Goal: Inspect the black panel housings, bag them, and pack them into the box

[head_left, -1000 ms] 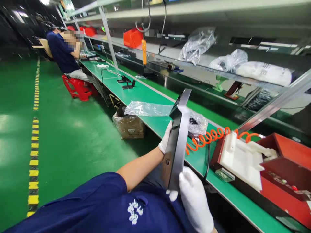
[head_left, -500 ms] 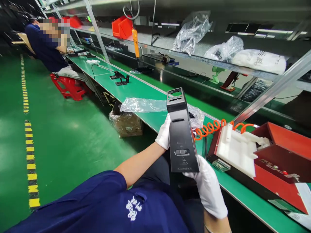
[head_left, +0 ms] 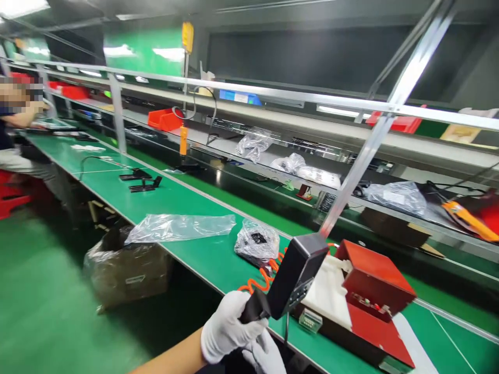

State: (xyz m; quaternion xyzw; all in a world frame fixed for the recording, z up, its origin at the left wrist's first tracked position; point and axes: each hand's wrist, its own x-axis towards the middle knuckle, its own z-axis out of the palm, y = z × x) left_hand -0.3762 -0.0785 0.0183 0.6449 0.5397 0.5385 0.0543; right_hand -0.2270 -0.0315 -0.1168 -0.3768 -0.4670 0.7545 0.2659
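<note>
A black housing (head_left: 299, 270) slants upward in front of me, its slotted face turned partly down and to the right. Wrapped round a black end piece (head_left: 255, 307) at its lower left is my left hand (head_left: 230, 327), in a white glove. Whether that piece and the housing are one part, I cannot tell. Below it my right hand (head_left: 267, 356), also gloved, is closed against the underside, its fingertips partly hidden behind the left hand. Just beyond the housing stands a red fixture (head_left: 374, 296) with a white plastic nest (head_left: 329, 293).
A clear plastic bag (head_left: 183, 228) and a bagged black part (head_left: 257, 241) lie on the green bench (head_left: 210, 259). An orange coiled hose (head_left: 257, 284) runs beside the housing. A plastic-lined carton (head_left: 128, 275) stands below the bench edge. A co-worker (head_left: 19, 124) sits at far left.
My view has swung up and to the right. The housing has gone from nearly upright, face toward me, to turned and tilted away. My left hand now grips its lower end.
</note>
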